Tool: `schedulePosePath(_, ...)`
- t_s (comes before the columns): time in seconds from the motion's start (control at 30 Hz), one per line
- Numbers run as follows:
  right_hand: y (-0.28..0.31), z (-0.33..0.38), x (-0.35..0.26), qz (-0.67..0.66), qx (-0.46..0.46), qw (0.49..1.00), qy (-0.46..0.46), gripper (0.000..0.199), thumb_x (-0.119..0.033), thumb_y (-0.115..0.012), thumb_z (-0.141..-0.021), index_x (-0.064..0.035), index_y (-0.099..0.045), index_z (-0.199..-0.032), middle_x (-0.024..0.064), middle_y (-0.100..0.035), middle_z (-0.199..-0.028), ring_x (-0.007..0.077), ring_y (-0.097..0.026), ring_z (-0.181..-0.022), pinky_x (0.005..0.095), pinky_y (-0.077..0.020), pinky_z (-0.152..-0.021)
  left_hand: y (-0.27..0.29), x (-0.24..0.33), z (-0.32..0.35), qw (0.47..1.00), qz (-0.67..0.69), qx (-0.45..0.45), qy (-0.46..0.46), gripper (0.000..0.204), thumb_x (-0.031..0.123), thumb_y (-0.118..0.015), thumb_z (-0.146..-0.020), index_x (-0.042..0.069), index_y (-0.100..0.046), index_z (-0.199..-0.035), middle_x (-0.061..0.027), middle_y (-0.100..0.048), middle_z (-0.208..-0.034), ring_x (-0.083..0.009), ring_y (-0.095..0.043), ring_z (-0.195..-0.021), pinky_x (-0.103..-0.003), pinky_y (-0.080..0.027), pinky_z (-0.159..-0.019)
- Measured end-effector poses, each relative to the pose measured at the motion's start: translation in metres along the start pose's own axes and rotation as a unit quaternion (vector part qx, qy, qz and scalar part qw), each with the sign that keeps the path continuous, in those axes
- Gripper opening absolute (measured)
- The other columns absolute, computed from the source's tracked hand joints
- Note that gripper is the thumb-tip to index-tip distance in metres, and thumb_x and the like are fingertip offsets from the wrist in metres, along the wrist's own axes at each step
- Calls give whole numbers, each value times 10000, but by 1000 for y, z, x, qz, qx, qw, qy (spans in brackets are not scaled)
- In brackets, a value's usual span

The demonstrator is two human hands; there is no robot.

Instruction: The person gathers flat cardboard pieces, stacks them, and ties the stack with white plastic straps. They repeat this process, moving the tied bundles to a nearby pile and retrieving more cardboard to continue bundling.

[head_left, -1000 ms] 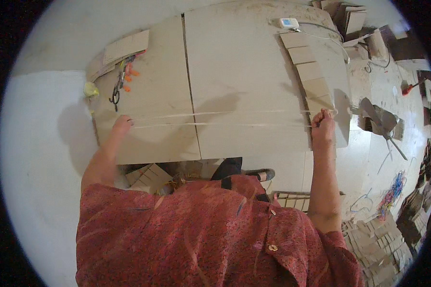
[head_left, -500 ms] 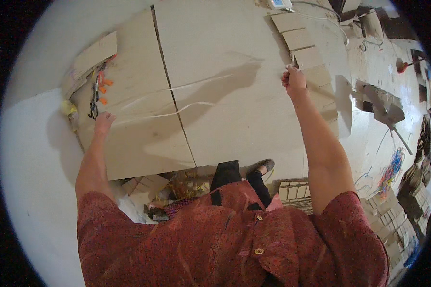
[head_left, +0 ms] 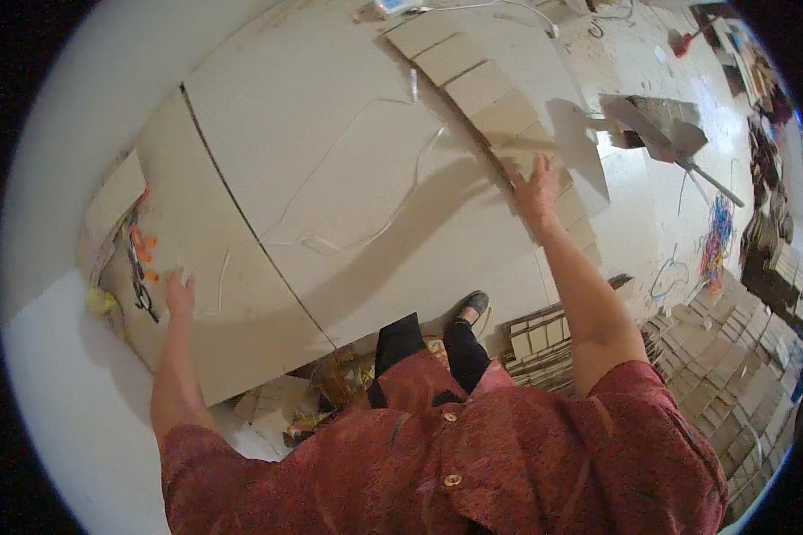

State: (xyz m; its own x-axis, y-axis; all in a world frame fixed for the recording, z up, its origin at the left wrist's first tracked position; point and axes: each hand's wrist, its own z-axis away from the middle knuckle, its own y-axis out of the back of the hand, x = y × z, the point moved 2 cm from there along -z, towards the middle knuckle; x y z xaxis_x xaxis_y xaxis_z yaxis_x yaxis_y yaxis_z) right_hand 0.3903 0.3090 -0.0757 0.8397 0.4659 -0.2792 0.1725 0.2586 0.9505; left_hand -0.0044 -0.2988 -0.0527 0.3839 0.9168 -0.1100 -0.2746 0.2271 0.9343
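My right hand [head_left: 537, 189] has its fingers spread at the row of flat cardboard pieces [head_left: 477, 94], over the row's near part. Whether it presses on them I cannot tell. On the left part of the table, my left hand [head_left: 180, 294] is open with fingers pointing away from me, just right of black-handled scissors [head_left: 143, 296]. Between the two hands a thin white cord [head_left: 417, 169] lies in loose loops on the table. Small orange items [head_left: 147, 242] lie beyond the scissors.
The pale table [head_left: 268, 330] has a dark seam across it. A cardboard sheet [head_left: 116, 192] lies at its left end. A white device [head_left: 394, 7] with a cable stands at the far edge. On the right are a long-handled tool [head_left: 709, 178], tangled coloured cords [head_left: 716, 236] and stacked cardboard [head_left: 732, 357].
My right hand has gone from closed fingers to spread ones at the cardboard row. The white cord, stretched between my hands before, now lies in loops. The view has swung to the right.
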Motion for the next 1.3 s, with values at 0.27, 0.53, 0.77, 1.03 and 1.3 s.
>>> schedulePosePath(0.27, 7, 2, 121, 71, -180, 963, -186, 899, -453, -697, -588, -75, -256, -1274, 128, -409, -1223, 321, -380, -1127, 496, -339, -866, -76, 111, 95, 968, 166, -167, -90, 347, 130, -579, -740, 39, -516, -1069, -147, -486, -1123, -270, -465, -1031, -374, -398, -852)
schedulePosePath(0.53, 2, 51, 145, -53, -246, 951, -181, 583, -434, -697, -573, -14, -568, -958, 176, -548, -990, 306, -518, -950, 389, -422, -793, -47, 232, 180, 880, 288, -344, -154, 328, 135, -562, -777, -5, -516, -1070, -145, -548, -998, -195, -558, -847, -297, -465, -683)
schedulePosePath(0.77, 5, 152, 169, -203, -55, 954, -215, 329, -298, -657, -665, -12, -562, -799, 174, -565, -752, 348, -549, -755, 413, -440, -669, -62, 221, 150, 860, 346, -371, -44, 335, 127, -523, -796, -46, -494, -1082, -88, -574, -876, -158, -567, -721, -265, -454, -615)
schedulePosePath(1.03, 52, 355, 198, -236, 70, 932, -266, 280, -240, -643, -702, -12, -487, -750, 200, -497, -701, 389, -498, -692, 425, -400, -571, -18, 326, 151, 880, 223, -389, -156, 291, 145, -533, -787, -35, -546, -1015, -87, -584, -778, -131, -570, -650, -244, -442, -549)
schedulePosePath(1.3, 117, 508, 223, -236, 142, 876, -396, 272, -233, -645, -705, -13, -489, -743, 184, -507, -723, 353, -527, -696, 408, -411, -581, -26, 454, 250, 799, 132, -468, -353, 255, 138, -532, -797, -9, -563, -1003, -101, -608, -813, -146, -588, -702, -260, -462, -573)
